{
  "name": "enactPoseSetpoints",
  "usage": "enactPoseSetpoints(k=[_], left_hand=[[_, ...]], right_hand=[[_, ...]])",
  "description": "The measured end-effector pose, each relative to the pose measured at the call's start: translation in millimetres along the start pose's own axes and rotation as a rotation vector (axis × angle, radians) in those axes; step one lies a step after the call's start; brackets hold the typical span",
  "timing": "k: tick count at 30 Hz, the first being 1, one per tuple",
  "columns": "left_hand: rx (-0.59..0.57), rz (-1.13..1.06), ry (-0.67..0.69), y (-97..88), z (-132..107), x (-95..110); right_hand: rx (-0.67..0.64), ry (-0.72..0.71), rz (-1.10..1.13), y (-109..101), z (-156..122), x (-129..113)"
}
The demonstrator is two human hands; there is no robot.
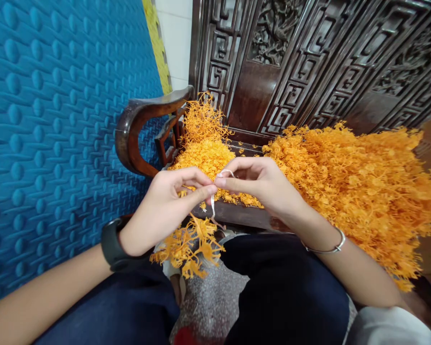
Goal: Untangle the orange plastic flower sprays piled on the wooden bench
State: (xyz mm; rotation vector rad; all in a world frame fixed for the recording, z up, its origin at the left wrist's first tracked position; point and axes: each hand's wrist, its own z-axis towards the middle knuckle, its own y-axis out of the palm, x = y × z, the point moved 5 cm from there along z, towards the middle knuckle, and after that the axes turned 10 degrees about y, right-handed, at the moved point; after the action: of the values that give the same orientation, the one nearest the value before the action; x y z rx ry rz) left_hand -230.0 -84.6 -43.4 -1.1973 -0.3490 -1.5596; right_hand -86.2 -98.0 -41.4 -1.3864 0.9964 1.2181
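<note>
My left hand (pixel 165 206) and my right hand (pixel 258 184) meet in front of me, fingertips pinched together on a thin white tie (pixel 213 203) that loops above and dangles below the fingers. A small bunch of orange plastic sprigs (pixel 190 244) hangs beneath my left hand, over my lap. My left wrist carries a black watch (pixel 113 247). A silver bangle (pixel 330 248) sits on my right wrist.
A big heap of orange sprigs (pixel 362 187) covers the dark carved wooden bench (pixel 237 215); a smaller pile (pixel 204 143) lies by its curved armrest (pixel 136 124). A blue padded wall (pixel 57 120) rises at left. My dark trousers and speckled floor (pixel 208 297) are below.
</note>
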Motion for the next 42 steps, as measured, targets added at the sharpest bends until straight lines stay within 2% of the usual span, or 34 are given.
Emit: enactPoseSetpoints(k=[15,27,32,42], left_hand=[[0.064,-0.007,-0.069,-8.7,-3.2,-2.4],[0.080,-0.002,-0.115,-11.6,-3.0,-7.8],[0.078,-0.016,-0.094,-13.3,-2.0,-10.5],[0.121,0.043,-0.131,-19.4,-2.2,-22.7]], right_hand=[[0.080,0.057,-0.066,-8.6,2.5,-1.1],[0.094,0.076,-0.116,-8.7,3.7,0.2],[0.114,0.062,-0.096,-14.5,5.5,2.8],[0.231,0.079,-0.037,-32.5,14.3,10.3]])
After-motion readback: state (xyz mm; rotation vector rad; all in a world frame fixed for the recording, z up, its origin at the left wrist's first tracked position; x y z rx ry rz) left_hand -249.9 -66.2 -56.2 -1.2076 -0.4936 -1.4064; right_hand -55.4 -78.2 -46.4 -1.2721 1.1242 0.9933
